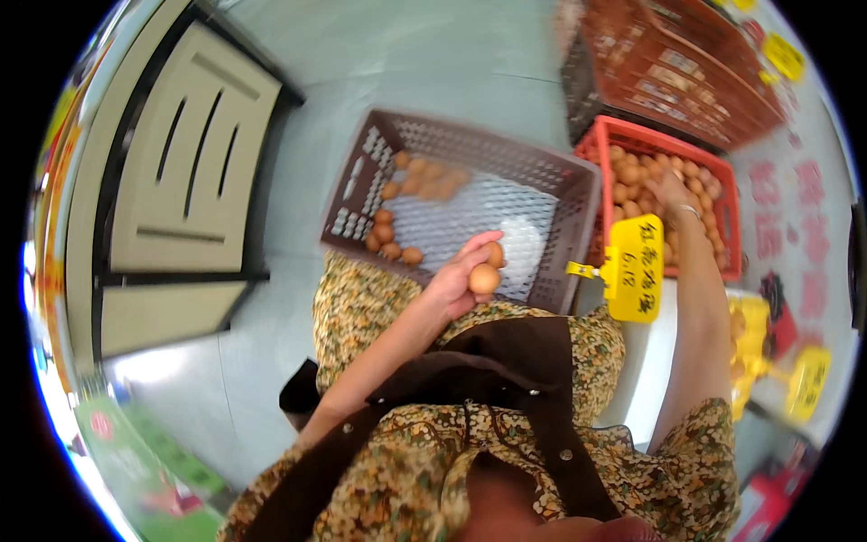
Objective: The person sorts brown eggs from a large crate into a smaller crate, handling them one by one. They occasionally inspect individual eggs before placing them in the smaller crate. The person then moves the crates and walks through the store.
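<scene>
My left hand (466,276) is curled around two brown eggs (484,278), above the near edge of a dark brown plastic crate (559,203). Bubble wrap (447,234) lines the bottom of that crate. Several brown eggs (428,177) lie at its far left, and a few more (384,234) sit along the left and near side. To the right stands a red plastic crate (730,223) piled with brown eggs (626,175). My right hand (670,190) reaches down among them; its fingertips are blurred and partly hidden.
A yellow price tag (635,269) is clipped near the red crate's front. Behind it rises a reddish-brown crate (684,74). A beige slatted cabinet panel (196,156) stands at left. Another yellow tag (807,385) and a yellow tray (748,332) are at right.
</scene>
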A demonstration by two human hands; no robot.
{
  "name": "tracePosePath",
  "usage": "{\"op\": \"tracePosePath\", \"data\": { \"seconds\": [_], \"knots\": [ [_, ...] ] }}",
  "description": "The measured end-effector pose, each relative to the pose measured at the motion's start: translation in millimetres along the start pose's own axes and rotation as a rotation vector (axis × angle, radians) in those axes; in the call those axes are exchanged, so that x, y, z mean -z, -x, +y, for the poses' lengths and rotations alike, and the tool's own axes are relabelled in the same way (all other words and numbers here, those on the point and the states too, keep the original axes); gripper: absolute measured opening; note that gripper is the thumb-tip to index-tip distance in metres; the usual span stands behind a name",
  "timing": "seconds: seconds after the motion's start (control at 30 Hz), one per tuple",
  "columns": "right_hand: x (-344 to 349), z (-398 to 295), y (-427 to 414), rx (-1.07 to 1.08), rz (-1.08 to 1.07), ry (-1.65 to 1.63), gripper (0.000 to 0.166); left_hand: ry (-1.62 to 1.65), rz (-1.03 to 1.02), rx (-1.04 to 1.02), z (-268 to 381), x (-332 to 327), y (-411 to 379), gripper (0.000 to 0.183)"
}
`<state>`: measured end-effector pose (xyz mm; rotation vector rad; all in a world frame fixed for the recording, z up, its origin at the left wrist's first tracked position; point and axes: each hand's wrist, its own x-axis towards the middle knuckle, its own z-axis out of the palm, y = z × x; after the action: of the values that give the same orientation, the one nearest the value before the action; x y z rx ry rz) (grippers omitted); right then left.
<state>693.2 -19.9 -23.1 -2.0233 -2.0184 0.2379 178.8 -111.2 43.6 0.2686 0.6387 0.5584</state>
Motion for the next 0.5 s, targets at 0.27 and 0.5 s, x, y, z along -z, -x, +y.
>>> {"op": "tracePosePath", "data": {
  "seconds": [0.27, 0.5],
  "knots": [
    [-26.1, -64.9, -1.5, -0.312, -0.13, 0.072, 0.048, 0.002, 0.064, -0.011, -10.4, 5.5, 19.4, 0.028],
    [32.2, -66.8, -19.3, -0.187, -0.009, 0.254, 0.052, -0.263, -0.07, -0.155, 61.1, -49.8, -1.9, 0.031]
  ]
}}
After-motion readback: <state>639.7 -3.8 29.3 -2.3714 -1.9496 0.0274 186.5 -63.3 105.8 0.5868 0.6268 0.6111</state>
